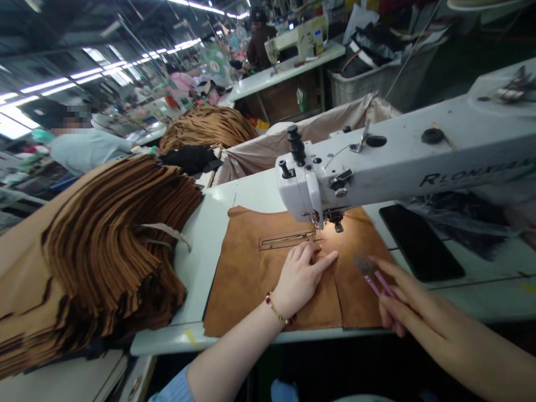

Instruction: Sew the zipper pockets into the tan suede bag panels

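A brown leather-like panel [247,290] lies flat on the sewing table, partly under the head of the sewing machine [299,184]. Set into it is a zipper [287,240] inside a stitched rectangular frame. My left hand [299,276] rests on the panel just below the zipper, fingers stretched out, close to the needle area. In my right hand [406,301] I grip small pink-handled thread snips [379,283], their blades pointing up and left above the panel's right part. The machine's lamp lights the material beside the needle.
A tall stack of brown pieces [113,240] stands at the left. A black phone [421,243] lies right of the panel, near plastic-wrapped material [464,223]. Behind the table are a cloth-lined bin [259,153] and more brown pieces [205,125]. A co-worker in light blue [87,148] is at far left.
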`<move>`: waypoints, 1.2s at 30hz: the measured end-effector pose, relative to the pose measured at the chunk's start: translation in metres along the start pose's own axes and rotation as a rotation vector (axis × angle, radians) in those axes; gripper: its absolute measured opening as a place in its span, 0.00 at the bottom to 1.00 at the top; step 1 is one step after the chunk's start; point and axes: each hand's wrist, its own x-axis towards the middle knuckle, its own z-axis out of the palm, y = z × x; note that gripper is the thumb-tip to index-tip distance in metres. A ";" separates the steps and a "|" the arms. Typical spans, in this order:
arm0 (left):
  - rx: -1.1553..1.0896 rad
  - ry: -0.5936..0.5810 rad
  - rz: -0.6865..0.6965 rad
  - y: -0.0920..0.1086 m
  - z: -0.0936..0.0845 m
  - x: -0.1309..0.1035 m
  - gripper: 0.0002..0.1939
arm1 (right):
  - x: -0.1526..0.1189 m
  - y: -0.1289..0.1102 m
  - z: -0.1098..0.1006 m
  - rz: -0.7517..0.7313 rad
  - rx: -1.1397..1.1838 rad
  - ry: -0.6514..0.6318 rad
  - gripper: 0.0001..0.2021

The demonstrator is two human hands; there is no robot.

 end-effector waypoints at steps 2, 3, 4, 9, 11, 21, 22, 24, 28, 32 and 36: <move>-0.004 0.001 -0.009 0.000 0.001 -0.002 0.21 | 0.023 0.012 0.005 0.042 -0.110 -0.075 0.14; -0.009 0.004 -0.019 0.000 0.001 -0.002 0.19 | 0.036 0.016 0.007 0.041 -0.195 -0.055 0.14; -0.016 0.009 -0.029 0.000 0.001 -0.002 0.18 | 0.048 0.019 0.009 0.035 -0.301 -0.026 0.15; -0.087 0.040 -0.096 0.000 0.002 0.001 0.15 | 0.088 0.014 0.030 0.112 -0.719 -0.015 0.16; -0.092 0.039 -0.113 0.000 0.001 0.002 0.15 | 0.095 0.006 0.040 0.144 -0.783 -0.060 0.17; -0.004 0.045 -0.137 0.003 -0.001 0.001 0.26 | 0.108 -0.004 0.054 0.177 -0.813 -0.090 0.19; -0.007 0.046 -0.125 0.003 -0.001 0.001 0.26 | 0.107 -0.003 0.053 0.188 -0.810 -0.090 0.19; -0.016 0.058 -0.108 0.004 -0.001 0.001 0.25 | 0.107 -0.002 0.052 0.219 -0.802 -0.085 0.19; -0.014 0.098 -0.156 0.005 -0.001 0.002 0.25 | 0.106 -0.001 0.050 0.249 -0.796 -0.075 0.21; -0.010 0.152 -0.224 0.004 0.000 0.001 0.35 | 0.104 -0.002 0.048 0.233 -0.819 -0.065 0.20; 0.000 0.091 -0.186 0.002 -0.002 0.001 0.27 | 0.099 -0.003 0.048 0.218 -0.853 -0.070 0.20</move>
